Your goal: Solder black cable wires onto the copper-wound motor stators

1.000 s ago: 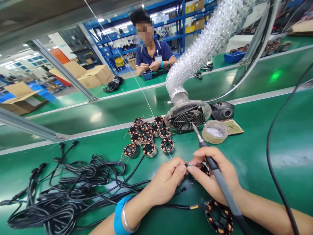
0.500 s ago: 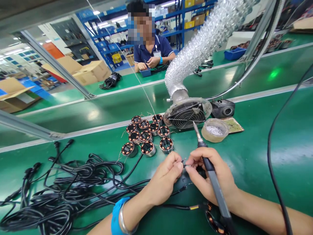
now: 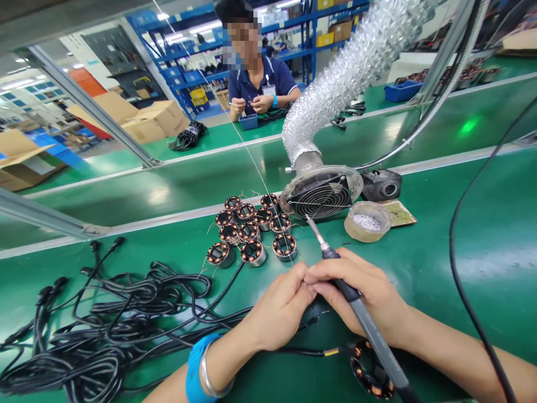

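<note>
My left hand [image 3: 279, 310] is closed in a pinch, its fingertips meeting those of my right hand [image 3: 373, 291]. Between them is the end of a thin wire, mostly covered by the fingers. A soldering iron [image 3: 367, 322] with a grey handle lies across my right hand, its metal tip pointing up and away toward the fan. Below my hands, a copper-wound stator [image 3: 371, 372] rests on the bench beside a black cable [image 3: 308, 352] showing a yellow core. Another cable end [image 3: 311, 321] with bare strands lies just under the fingertips. A thin strand [image 3: 254, 157] runs down from above toward my left hand.
Several stators [image 3: 252, 253] stand grouped ahead. A tangle of black cables [image 3: 104, 330] covers the left. A fume fan [image 3: 321, 198] with a foil duct [image 3: 335, 84], a tub of shiny bits [image 3: 367, 222] and a black holder [image 3: 381, 186] stand beyond. A co-worker [image 3: 260, 84] sits opposite.
My right fingers have moved left to meet the left fingertips, covering the wire ends that showed between them. The iron's tip has swung left and down. The stator near my right wrist shows more.
</note>
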`<state>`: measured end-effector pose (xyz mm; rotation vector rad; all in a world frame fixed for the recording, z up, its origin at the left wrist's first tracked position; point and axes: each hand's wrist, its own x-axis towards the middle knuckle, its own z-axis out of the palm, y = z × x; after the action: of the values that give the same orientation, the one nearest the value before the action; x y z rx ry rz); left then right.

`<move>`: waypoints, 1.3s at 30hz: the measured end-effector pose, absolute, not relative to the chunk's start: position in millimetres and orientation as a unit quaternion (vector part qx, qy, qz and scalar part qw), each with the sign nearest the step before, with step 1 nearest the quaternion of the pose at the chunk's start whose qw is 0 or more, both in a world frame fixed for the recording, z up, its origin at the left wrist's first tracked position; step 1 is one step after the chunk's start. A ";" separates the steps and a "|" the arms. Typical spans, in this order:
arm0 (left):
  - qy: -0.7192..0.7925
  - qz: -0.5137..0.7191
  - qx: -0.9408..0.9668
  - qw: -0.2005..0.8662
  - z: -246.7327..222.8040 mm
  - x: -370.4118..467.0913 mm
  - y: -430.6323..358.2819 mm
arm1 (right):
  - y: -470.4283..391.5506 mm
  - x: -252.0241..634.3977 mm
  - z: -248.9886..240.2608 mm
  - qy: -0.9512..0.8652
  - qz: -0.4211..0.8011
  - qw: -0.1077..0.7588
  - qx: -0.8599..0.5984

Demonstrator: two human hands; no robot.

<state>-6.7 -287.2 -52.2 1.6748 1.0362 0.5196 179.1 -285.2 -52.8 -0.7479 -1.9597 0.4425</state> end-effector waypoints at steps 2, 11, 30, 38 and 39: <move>0.446 0.191 0.714 0.505 -48.9 -6.0 -287.0 | -283.7 179.6 -51.7 -0.804 0.176 0.476 -0.310; 0.472 0.203 0.700 0.496 -45.9 -12.0 -284.0 | -281.4 188.3 -54.6 -0.795 0.134 0.477 -0.348; 0.442 0.255 0.436 0.742 -56.1 0.4 -280.2 | -291.7 173.8 -72.0 -0.747 0.119 0.523 -0.392; 0.519 0.302 0.460 0.654 -62.1 2.6 -282.2 | -295.0 198.0 -60.8 -0.747 0.185 0.486 -0.414; 0.522 0.303 0.462 0.650 -63.4 2.3 -282.2 | -296.6 203.0 -57.0 -0.743 0.188 0.484 -0.422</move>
<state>2.3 -282.2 -63.4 1.0498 1.1860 0.6884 203.0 -296.6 -57.0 -1.0281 -1.8095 0.4590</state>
